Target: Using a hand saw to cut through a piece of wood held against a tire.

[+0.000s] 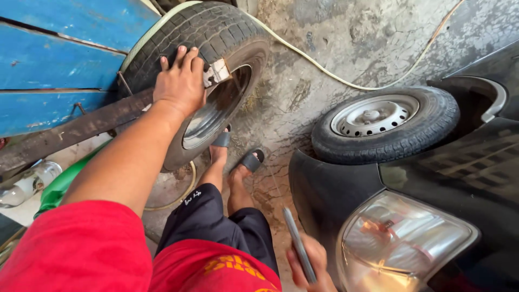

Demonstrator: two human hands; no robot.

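Down at the bottom edge, the right hand point(311, 265) is curled shut round a slim grey metal tool point(299, 246), its shaft angled up and away from the body; the grip looks loose and low on the handle, so it could slip and drop toward the sandalled feet point(238, 157) right below. Just beside that hand sits the black car point(476, 173) and its clear headlamp point(403, 243), close enough that a careless swing of the tool might chip the lens or scratch the panel. Moving out, the left hand point(181, 81) is spread flat, fingers open, pressing on the tread of the upright tyre point(211, 48), gripping nothing, only steadying it. That wheel stands on edge, leaning against the blue wooden wall point(59, 59) and a dark beam point(70, 130), with the toes tucked almost under its lower rim. Here's the worry: if the palm eases off or the tyre rolls, it could tip or drop onto those bare toes. A small metal piece point(217, 71) is clamped on the rim just beside the thumb, and it could nick the skin if the hand slides. Farther on, a second wheel point(384, 124) lies flat on the cracked concrete beside the car's wheel arch, and a pale hose point(335, 75) trails across the floor behind, a likely trip point for anyone stepping back.
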